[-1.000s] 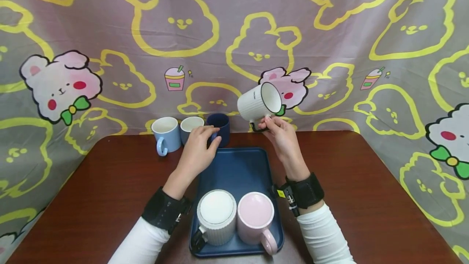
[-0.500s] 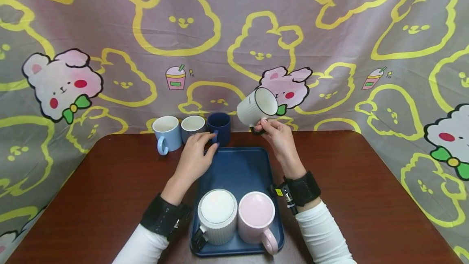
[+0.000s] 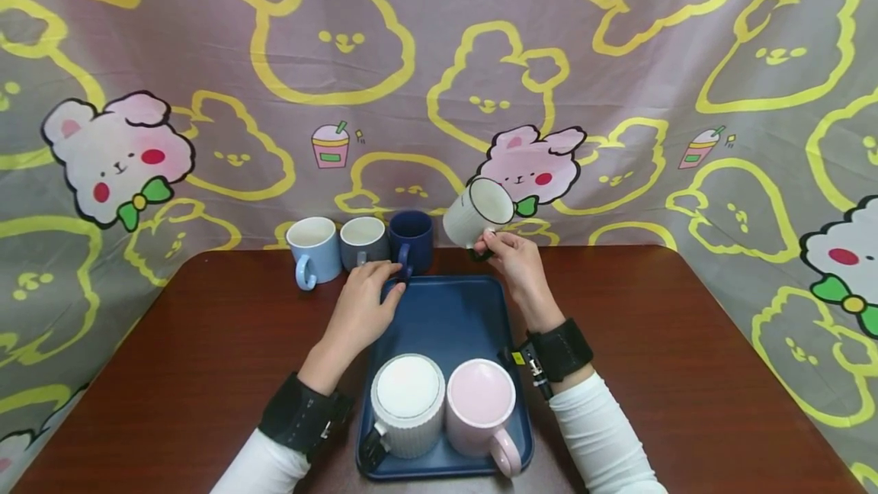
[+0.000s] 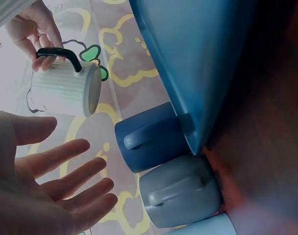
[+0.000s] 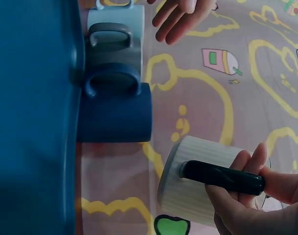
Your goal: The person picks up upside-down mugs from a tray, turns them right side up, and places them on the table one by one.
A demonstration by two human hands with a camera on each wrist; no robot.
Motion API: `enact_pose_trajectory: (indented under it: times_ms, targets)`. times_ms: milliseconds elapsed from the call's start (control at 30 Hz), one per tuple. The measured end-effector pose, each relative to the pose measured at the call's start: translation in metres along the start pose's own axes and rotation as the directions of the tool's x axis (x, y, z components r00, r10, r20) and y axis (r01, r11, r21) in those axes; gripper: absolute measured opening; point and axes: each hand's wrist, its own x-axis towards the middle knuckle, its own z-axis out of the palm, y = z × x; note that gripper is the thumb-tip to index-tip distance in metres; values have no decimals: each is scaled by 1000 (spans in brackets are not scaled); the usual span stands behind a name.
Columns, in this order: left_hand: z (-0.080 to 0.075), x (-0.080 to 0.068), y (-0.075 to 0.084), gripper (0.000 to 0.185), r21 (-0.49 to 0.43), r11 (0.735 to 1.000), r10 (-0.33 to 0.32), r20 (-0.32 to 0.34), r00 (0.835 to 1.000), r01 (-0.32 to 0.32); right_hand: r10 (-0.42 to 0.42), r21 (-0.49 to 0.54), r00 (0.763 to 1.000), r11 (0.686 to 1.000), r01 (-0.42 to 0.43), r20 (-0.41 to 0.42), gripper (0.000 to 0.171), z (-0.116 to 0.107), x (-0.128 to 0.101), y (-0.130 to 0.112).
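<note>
My right hand (image 3: 495, 241) pinches the black handle (image 5: 222, 177) of a white ribbed mug (image 3: 478, 212). The mug hangs tilted above the table's far edge, just right of a navy mug (image 3: 411, 238). In the right wrist view the white mug (image 5: 197, 196) is close beside the navy mug (image 5: 114, 115). My left hand (image 3: 384, 280) hovers with straight fingers at the far left corner of the dark blue tray (image 3: 446, 311), close to the navy mug's handle. In the left wrist view this hand (image 4: 65, 186) holds nothing and stands apart from the navy mug (image 4: 149, 139).
A light blue mug (image 3: 313, 250) and a grey mug (image 3: 362, 241) stand in a row left of the navy one, against the patterned cloth. A second white ribbed mug (image 3: 407, 406) and a pink mug (image 3: 480, 406) stand at the tray's near end. The brown table (image 3: 652, 357) extends right.
The right hand has lowered the white mug and brought it nearer the navy mug. The left hand has drawn back from the navy mug towards the tray's corner.
</note>
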Motion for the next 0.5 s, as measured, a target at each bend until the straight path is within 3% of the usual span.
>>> enact_pose_trajectory:
  times_ms: [500]
  targets:
    - [0,-12,-12,36,24,1000,-14,-1,1000,14,73,-106,997,992,-75,-27,27,7,14,19]
